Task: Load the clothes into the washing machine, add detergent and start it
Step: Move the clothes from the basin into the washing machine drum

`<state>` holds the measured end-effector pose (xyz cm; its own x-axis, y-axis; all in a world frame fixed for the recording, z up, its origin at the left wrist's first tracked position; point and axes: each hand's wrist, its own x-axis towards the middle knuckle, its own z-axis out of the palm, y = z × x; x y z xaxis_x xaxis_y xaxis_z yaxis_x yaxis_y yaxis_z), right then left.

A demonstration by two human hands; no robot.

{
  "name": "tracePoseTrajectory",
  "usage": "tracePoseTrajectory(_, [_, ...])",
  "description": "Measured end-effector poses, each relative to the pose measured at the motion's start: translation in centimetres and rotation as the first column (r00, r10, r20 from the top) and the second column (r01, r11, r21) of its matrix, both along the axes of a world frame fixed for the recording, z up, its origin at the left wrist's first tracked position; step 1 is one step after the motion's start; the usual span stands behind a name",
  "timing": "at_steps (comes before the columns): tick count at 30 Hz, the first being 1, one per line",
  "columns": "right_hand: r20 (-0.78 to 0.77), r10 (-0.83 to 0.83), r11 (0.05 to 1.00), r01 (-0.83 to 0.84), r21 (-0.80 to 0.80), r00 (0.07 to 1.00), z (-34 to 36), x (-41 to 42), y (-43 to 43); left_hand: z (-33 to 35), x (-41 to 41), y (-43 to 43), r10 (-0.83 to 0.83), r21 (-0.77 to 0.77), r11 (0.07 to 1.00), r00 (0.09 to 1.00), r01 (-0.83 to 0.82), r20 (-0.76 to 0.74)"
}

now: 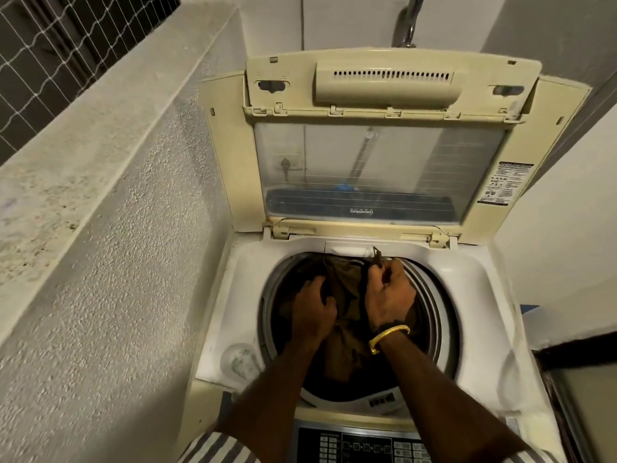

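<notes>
A top-loading washing machine [467, 295] stands in front of me with its folding lid [377, 155] raised. Brown clothes [347, 292] fill the round drum [430, 302]. My left hand [314, 309] presses down on the brown fabric, fingers curled into it. My right hand [389, 295], with a gold bangle at the wrist, pinches a dark edge of the cloth at the drum's far rim. The control panel [360, 446] lies at the bottom edge under my forearms.
A rough plastered parapet wall [110, 228] runs close along the machine's left side, with netting [50, 48] above it. A tap pipe [409, 25] hangs behind the lid. A white wall and a dark door frame [574, 355] stand to the right.
</notes>
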<state>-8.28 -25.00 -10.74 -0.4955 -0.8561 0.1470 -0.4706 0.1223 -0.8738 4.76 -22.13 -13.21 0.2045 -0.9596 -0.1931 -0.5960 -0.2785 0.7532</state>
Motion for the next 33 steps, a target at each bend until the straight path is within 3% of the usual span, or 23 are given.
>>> tracePoseTrajectory(7, [-0.198, 0.189, 0.972, -0.154, 0.178, 0.962, -0.7, -0.8, 0.9, 0.1, -1.4, 0.6, 0.096, -0.07, 0.994, 0.985, -0.086, 0.144])
tracePoseTrajectory(14, [-0.174, 0.453, 0.82, -0.331, 0.467, 0.875, -2.3, -1.2, 1.2, -2.3, -1.6, 0.9, -0.233, -0.032, 0.966, 0.921, 0.256, 0.313])
tracePoseTrajectory(17, [-0.172, 0.596, 0.683, -0.382, 0.623, 0.784, -3.8, -1.8, 0.2, -3.6, -1.5, 0.4, -0.428, 0.166, 0.902, 0.873, 0.398, 0.235])
tracePoseTrajectory(21, [-0.193, 0.781, 0.47, -0.357, 0.807, 0.594, -6.9, -3.3, -1.3, -5.5, -0.6, -0.8, -0.647, 0.373, 0.72, 0.761, 0.586, 0.053])
tracePoseTrajectory(26, [-0.176, 0.797, 0.401, -0.288, 0.87, 0.578, -8.6, -3.8, -1.7, -7.3, -1.3, -1.7, -0.718, 0.487, 0.618, 0.695, 0.617, 0.031])
tracePoseTrajectory(33, [-0.101, 0.775, 0.353, -0.295, 0.888, 0.623, -12.1, -2.9, -2.3, -11.1, -1.1, -2.3, -0.701, 0.477, 0.635, 0.713, 0.608, 0.026])
